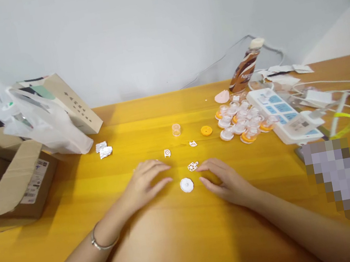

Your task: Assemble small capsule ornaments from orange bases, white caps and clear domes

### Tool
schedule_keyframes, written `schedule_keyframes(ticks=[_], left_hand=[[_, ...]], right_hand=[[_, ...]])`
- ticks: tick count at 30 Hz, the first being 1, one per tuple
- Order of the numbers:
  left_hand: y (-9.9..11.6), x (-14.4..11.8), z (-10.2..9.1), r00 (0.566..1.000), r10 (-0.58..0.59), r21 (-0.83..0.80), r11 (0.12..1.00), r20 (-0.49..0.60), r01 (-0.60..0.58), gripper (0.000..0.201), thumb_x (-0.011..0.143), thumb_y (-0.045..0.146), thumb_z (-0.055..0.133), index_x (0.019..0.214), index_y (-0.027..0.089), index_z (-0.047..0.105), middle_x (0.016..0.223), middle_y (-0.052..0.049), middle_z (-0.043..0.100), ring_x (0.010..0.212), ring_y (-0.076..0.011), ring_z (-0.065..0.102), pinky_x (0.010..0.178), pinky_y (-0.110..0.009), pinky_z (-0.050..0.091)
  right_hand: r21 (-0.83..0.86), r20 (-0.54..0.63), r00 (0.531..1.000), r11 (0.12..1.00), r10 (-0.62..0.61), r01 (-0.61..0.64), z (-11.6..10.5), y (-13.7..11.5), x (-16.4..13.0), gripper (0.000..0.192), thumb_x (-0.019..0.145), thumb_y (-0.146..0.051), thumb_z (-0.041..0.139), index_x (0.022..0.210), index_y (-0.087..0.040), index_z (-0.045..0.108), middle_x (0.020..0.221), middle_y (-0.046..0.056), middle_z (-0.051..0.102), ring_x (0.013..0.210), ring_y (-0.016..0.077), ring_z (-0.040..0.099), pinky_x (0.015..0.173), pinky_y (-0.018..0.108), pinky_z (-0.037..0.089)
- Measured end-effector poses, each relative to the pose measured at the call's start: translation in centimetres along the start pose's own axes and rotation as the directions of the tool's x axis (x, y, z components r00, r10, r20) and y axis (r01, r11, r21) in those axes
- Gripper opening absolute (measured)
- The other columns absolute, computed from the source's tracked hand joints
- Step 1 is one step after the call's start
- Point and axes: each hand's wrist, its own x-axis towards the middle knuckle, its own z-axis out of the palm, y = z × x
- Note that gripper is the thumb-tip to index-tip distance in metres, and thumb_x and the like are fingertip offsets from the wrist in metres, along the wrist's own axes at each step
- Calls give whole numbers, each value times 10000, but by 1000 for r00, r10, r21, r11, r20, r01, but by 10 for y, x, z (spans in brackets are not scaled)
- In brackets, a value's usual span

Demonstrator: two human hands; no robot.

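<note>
My left hand point(148, 181) hovers over or rests on the table, thumb and fingers apart, nothing between them. To its right lies a round white disc point(187, 185) with a scalloped edge. My right hand point(223, 181) is on the other side of that disc, its thumb and index finger parted. Near its index fingertip is a white openwork plastic piece point(193, 166); whether they touch I cannot tell. Farther back lie a small white wheel-like piece point(167, 153) and another small white piece point(192, 144). Beyond them are a clear cup point(176, 130) and an orange disc point(206, 131).
Several clear capsules with white and orange parts point(239, 119) cluster at right, beside a power strip point(283, 114) with cables and a brown drink bottle point(246, 66). Crumpled foil point(105, 152), a white plastic bag point(48, 124), a paper bag point(72, 104) and an opened cardboard box point(12, 187) stand left.
</note>
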Motion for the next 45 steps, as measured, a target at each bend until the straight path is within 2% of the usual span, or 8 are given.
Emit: schedule_keyframes(ticks=[4, 8, 17, 23, 29, 33, 37, 45], left_hand=[[-44, -11, -41, 967, -250, 97, 965, 51, 244, 204, 829, 323, 480, 905, 188, 612, 895, -54, 630, 804, -167, 588, 733, -296, 457], [-73, -20, -58, 899, -400, 86, 916, 178, 391, 202, 774, 357, 535, 843, 185, 614, 837, -36, 652, 777, -172, 603, 719, -286, 468], [-75, -17, -48, 864, -454, 44, 889, 216, 456, 212, 731, 377, 575, 763, 170, 606, 745, -25, 648, 679, -157, 596, 648, -259, 453], [-76, -19, -48, 882, -423, 113, 906, 207, 407, 217, 757, 367, 533, 769, 171, 625, 746, -21, 644, 660, -148, 583, 629, -241, 439], [-54, -11, -37, 932, -352, 28, 936, 89, 351, 166, 770, 312, 532, 757, 172, 620, 782, -24, 644, 706, -147, 579, 671, -247, 433], [-7, -5, -1, 955, -293, -297, 916, -32, 271, 153, 802, 287, 530, 779, 158, 610, 800, -39, 640, 750, -138, 573, 704, -252, 441], [34, -6, 37, 960, -281, -524, 819, -9, 235, 139, 819, 269, 524, 780, 159, 600, 746, -39, 621, 683, -121, 557, 652, -246, 454], [41, -10, 60, 947, -320, -584, 774, -30, 243, 110, 832, 233, 511, 765, 163, 564, 727, -22, 584, 693, -111, 550, 668, -233, 456]], right_hand=[[8, -12, 1000, 1000, 1, -1, 0, 0, 0, 170, 814, -171, 494, 974, -224, 515, 889, 65, 608, 849, 199, 586, 746, 358, 481], [29, 2, 1000, 1000, 13, -13, 0, 1, 0, 166, 819, -164, 487, 972, -224, 511, 879, 59, 608, 847, 194, 582, 759, 356, 479], [56, 14, 999, 998, 36, -37, -2, 0, -1, 143, 835, -165, 472, 962, -217, 512, 894, 65, 603, 855, 190, 577, 770, 352, 476], [51, 17, 999, 998, 36, -37, -1, 0, -1, 134, 837, -166, 472, 956, -212, 513, 893, 65, 606, 858, 191, 580, 774, 356, 478], [36, -14, 999, 999, 41, -41, 2, 1, 0, 156, 821, -175, 499, 968, -223, 524, 902, 67, 617, 864, 200, 586, 777, 372, 483], [96, -76, 996, 995, 39, -32, 9, -11, -2, 117, 806, -174, 528, 908, -229, 542, 848, 48, 618, 796, 174, 597, 725, 326, 493], [128, -84, 996, 991, 35, -24, 17, -29, -6, 113, 781, -177, 564, 868, -249, 569, 782, 23, 631, 740, 158, 603, 691, 296, 484], [188, -81, 988, 976, 130, -113, 20, -34, -7, 64, 769, -171, 567, 782, -232, 579, 699, 5, 618, 678, 143, 576, 651, 270, 460]])
